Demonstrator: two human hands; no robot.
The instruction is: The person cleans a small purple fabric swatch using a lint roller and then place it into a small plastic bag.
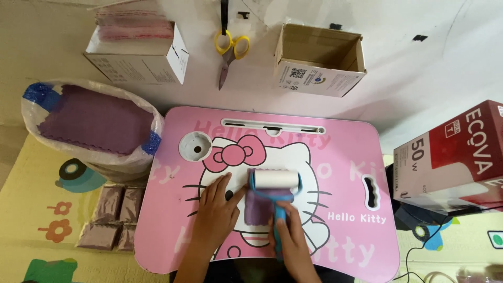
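Work surface: a pink plastic lap table (346,157) printed with a white cartoon cat is seen from above, with a round cup recess at its upper left and a slot along its far edge.
Cloth: a small purple square of fabric (258,208) lies flat near the middle of the table, on the cat's face.
Left hand: the left hand (219,205) is laid open and flat on the table, fingers spread, its fingertips pressed at the left edge of the purple square; nothing is grasped by it.
Right hand: the right hand (290,240) is closed around the blue handle of a lint roller (275,183).
Roller: the white drum in its blue frame is set across the far edge of the purple square, touching it, with the handle pointing back toward the person.
Left of the table: a white woven sack (91,123) filled with purple cloth is stood on the patterned floor mat, and four small clear packets of purple cloth (112,217) are laid just in front of it.
Far side: a white carton stacked with pinkish packets (139,50), yellow-handled scissors (230,50) and an open, empty cardboard box (318,58) are ranged along the wall.
Right: a red and white carton (453,154) is seen beside the table.
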